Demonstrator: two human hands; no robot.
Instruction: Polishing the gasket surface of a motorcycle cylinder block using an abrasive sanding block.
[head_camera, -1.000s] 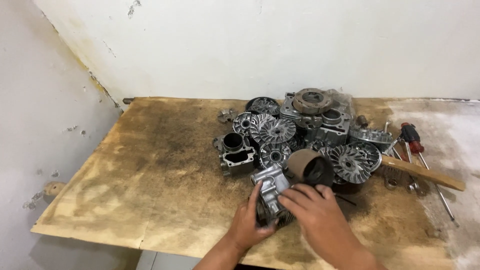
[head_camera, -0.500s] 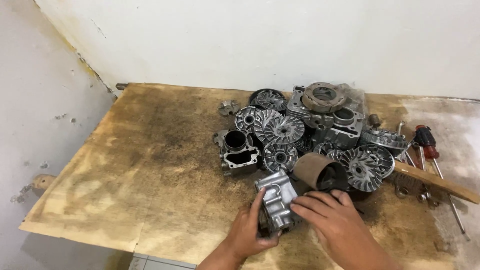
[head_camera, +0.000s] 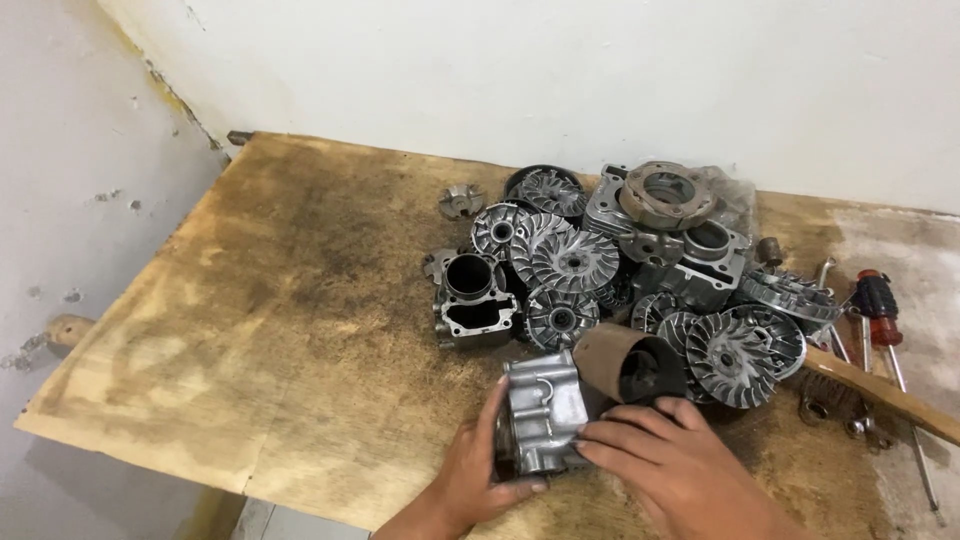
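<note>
At the near edge of the wooden board (head_camera: 250, 330), I am watching both hands working on a silver cast engine casing (head_camera: 545, 415) that is lying just in front of the parts heap. My left hand (head_camera: 470, 478) is cupping its left side, thumb over the near rim, gripping it firmly. My right hand (head_camera: 665, 465) is lying flat across its right side, fingers pressing rather than closing, so I am reading that one as steadying, not clamped, though the far side of the casing is hidden and I cannot be sure.

I am judging this as the pick-out step: the casing is being drawn free of the heap. Lifting it next is asking for a real two-handed hold, since it looks heavy and awkward.

Touching the casing's far right corner, a rusty brown drum (head_camera: 630, 365) is leaning and could roll. Behind the casing, a dark cylinder block (head_camera: 472, 300) and finned pulley discs (head_camera: 570, 265) are crowding the way. Right of the heap, a wooden handle (head_camera: 880, 390) and a red screwdriver (head_camera: 880, 305) are lying clear.
</note>
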